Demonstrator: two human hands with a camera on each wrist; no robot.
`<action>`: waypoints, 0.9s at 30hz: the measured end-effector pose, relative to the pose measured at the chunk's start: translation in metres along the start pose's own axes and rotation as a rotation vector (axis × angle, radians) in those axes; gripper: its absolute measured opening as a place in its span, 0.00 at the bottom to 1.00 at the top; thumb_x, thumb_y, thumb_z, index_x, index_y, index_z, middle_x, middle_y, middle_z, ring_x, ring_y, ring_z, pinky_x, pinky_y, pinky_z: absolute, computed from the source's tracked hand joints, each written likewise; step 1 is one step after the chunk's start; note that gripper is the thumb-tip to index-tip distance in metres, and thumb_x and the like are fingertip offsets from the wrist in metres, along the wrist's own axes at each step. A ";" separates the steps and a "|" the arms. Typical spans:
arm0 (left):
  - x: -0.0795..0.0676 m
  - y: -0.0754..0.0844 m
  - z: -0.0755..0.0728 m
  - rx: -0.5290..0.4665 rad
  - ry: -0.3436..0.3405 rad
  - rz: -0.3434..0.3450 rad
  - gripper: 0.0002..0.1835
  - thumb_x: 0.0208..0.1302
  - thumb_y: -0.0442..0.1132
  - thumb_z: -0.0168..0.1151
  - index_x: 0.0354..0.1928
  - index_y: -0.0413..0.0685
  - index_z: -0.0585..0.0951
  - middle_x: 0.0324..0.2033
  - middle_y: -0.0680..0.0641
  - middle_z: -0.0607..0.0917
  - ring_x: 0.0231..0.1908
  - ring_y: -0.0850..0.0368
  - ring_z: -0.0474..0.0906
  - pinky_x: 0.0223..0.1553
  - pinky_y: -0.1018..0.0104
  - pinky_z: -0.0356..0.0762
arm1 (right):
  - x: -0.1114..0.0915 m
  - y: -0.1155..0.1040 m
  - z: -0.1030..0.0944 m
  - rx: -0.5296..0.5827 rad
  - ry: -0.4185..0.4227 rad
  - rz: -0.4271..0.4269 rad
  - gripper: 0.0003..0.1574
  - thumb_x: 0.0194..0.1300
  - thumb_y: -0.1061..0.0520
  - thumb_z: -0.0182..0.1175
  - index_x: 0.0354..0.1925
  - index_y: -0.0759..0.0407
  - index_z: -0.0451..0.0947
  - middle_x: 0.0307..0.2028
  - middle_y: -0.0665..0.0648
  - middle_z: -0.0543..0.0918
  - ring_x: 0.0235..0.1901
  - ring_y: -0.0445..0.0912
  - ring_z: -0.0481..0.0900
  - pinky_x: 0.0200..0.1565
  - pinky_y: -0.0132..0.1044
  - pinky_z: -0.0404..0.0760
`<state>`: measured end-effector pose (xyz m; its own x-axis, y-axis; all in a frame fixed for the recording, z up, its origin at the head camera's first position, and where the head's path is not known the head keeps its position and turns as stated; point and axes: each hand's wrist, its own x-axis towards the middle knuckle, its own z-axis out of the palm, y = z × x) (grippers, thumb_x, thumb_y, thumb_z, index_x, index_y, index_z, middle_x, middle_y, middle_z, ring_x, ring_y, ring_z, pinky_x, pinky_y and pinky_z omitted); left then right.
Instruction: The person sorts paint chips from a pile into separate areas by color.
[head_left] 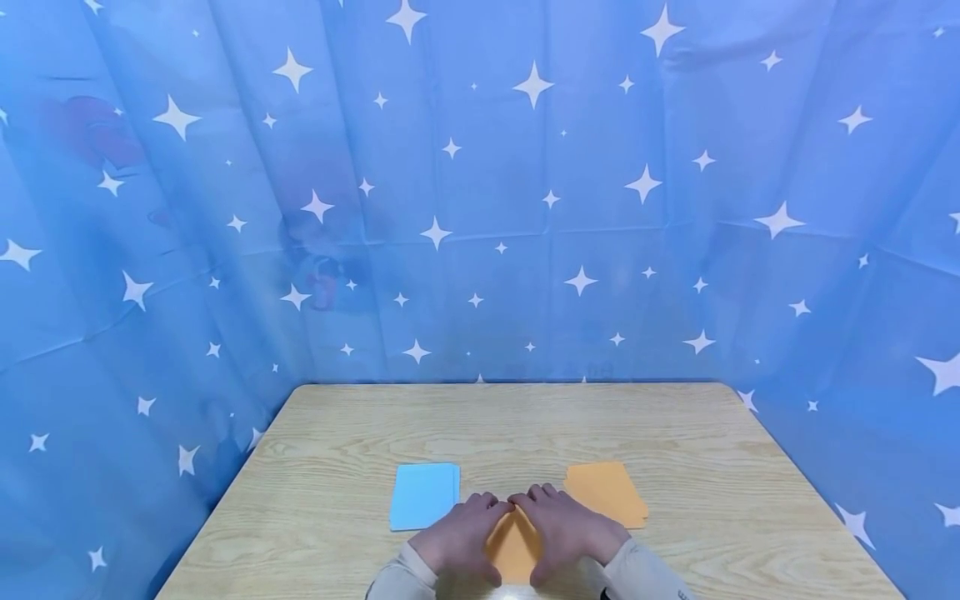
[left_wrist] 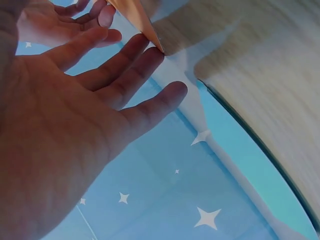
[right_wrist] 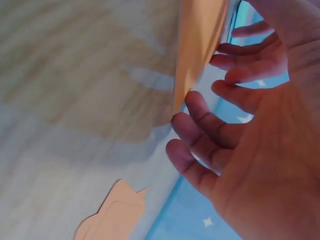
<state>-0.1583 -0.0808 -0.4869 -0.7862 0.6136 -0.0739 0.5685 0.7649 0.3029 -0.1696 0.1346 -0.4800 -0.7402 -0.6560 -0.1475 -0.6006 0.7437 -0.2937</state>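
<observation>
An orange paper sheet [head_left: 514,552] is between my two hands at the near middle of the table. My left hand [head_left: 463,537] is along its left side; in the left wrist view, nearly straight fingertips touch the edge of the orange sheet [left_wrist: 135,17]. On the other side is my right hand [head_left: 566,527], its relaxed, slightly bent fingertips touching the sheet's edge [right_wrist: 192,50] in the right wrist view. Both index fingertips nearly meet at the far end, thumbs toward me. Whether the sheet is folded or single, I cannot tell.
A stack of light blue paper [head_left: 423,494] lies behind my left hand, and a slightly uneven stack of orange paper [head_left: 606,492] behind my right. The wood-grain table [head_left: 360,425] reaches back to a blue curtain [head_left: 480,192] with white stars, which also hangs along both sides.
</observation>
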 end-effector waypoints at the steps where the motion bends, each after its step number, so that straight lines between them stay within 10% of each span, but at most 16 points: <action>1: 0.001 -0.001 0.000 0.011 -0.004 0.007 0.49 0.39 0.50 0.84 0.69 0.58 0.73 0.53 0.56 0.79 0.49 0.63 0.72 0.50 0.64 0.77 | 0.002 0.000 -0.001 -0.001 -0.014 0.014 0.67 0.37 0.38 0.81 0.72 0.56 0.66 0.57 0.55 0.76 0.58 0.51 0.72 0.59 0.52 0.76; 18: 0.005 0.002 -0.004 0.015 -0.057 0.024 0.55 0.37 0.48 0.84 0.73 0.58 0.69 0.56 0.54 0.76 0.53 0.62 0.69 0.54 0.65 0.75 | 0.009 0.004 -0.007 0.094 -0.068 0.094 0.59 0.32 0.41 0.84 0.62 0.51 0.71 0.45 0.47 0.66 0.46 0.43 0.69 0.46 0.39 0.79; 27: 0.002 0.004 0.000 0.076 -0.060 0.033 0.44 0.41 0.51 0.81 0.64 0.58 0.73 0.54 0.56 0.74 0.50 0.62 0.70 0.49 0.66 0.77 | 0.012 0.010 -0.007 0.294 0.005 0.015 0.23 0.64 0.64 0.68 0.56 0.58 0.74 0.48 0.52 0.71 0.40 0.41 0.76 0.42 0.35 0.80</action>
<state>-0.1574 -0.0766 -0.4858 -0.7517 0.6480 -0.1226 0.6127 0.7550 0.2335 -0.1861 0.1349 -0.4778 -0.7504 -0.6439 -0.1493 -0.4767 0.6836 -0.5526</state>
